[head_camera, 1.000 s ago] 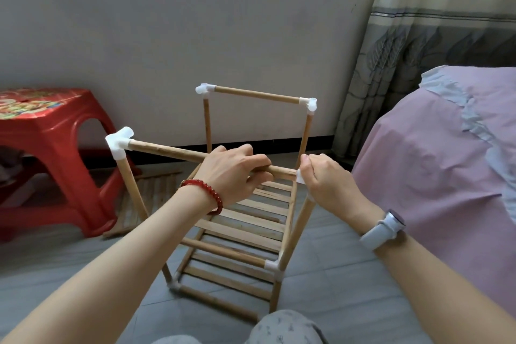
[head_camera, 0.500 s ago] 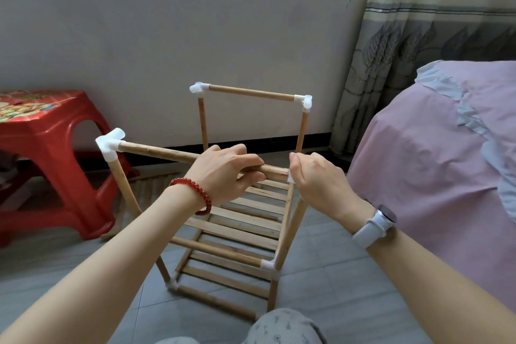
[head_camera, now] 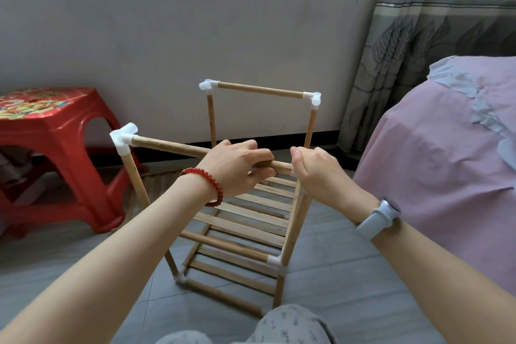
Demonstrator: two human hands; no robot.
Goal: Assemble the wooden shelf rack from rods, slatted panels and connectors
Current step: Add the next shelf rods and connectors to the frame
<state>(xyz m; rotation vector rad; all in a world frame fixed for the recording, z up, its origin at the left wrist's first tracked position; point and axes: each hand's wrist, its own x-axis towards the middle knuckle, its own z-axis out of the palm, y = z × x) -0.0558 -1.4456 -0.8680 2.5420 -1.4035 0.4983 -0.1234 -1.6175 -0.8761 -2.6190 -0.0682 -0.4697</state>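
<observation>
Since a second ago: grip unchanged, only view shifted; rod end stays at near-right corner, so seating there looks unfinished.
Left hand [head_camera: 237, 166] wraps front top rod [head_camera: 170, 147]. Right hand [head_camera: 317, 169] clenched over corner connector, hidden beneath.
Rack [head_camera: 245, 220] stands on floor [head_camera: 349, 274] beside bed [head_camera: 446, 162].
Rods round, pale wood; connectors [head_camera: 124, 137] glossy white plastic; panel [head_camera: 251, 212] flat slats.

The grey tiled floor [head_camera: 349, 274] carries the wooden rack [head_camera: 237, 234] and a red stool [head_camera: 64, 131].
</observation>
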